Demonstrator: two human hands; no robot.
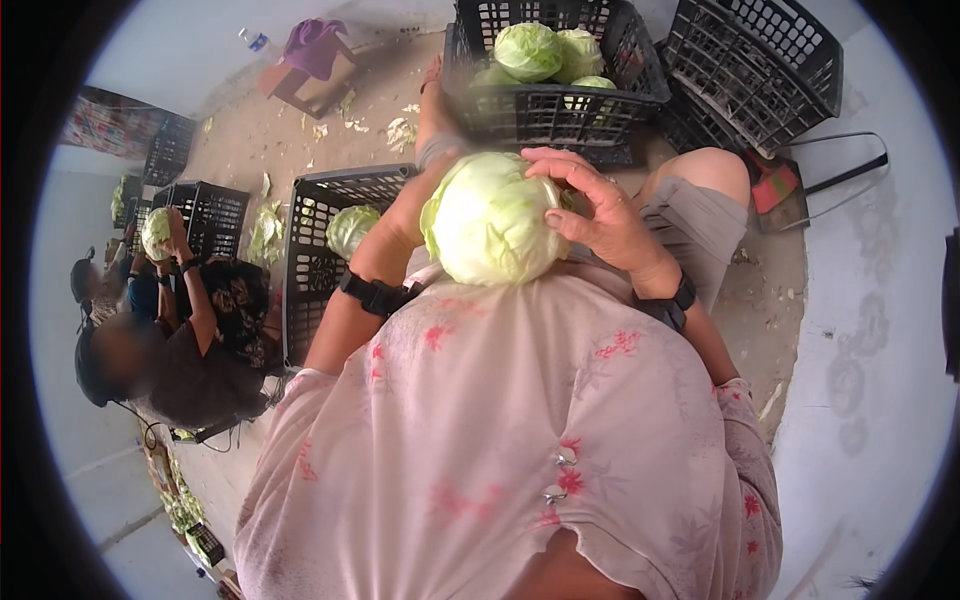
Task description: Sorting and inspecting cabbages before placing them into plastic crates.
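Observation:
A pale green cabbage (pixel 492 218) is held up in front of my chest, round and with its outer leaves close to the head. My left hand (pixel 408 212) supports it from the left and beneath; its fingers are hidden behind the cabbage. On the other side, my right hand (pixel 590 205) curves over the cabbage's right edge, fingers at the top and thumb lower down, touching the leaves. Just left of my left forearm, another cabbage (pixel 352 230) sits in a black plastic crate (pixel 300 275).
Ahead, a black crate (pixel 560 115) holds several cabbages. Stacked empty crates (pixel 755 70) lean at the right, near a dustpan (pixel 780 195). A purple cloth (pixel 312 48) covers a small stool (pixel 300 85). Leaf scraps (pixel 402 133) litter the floor. At left, a co-worker holds a cabbage (pixel 157 234).

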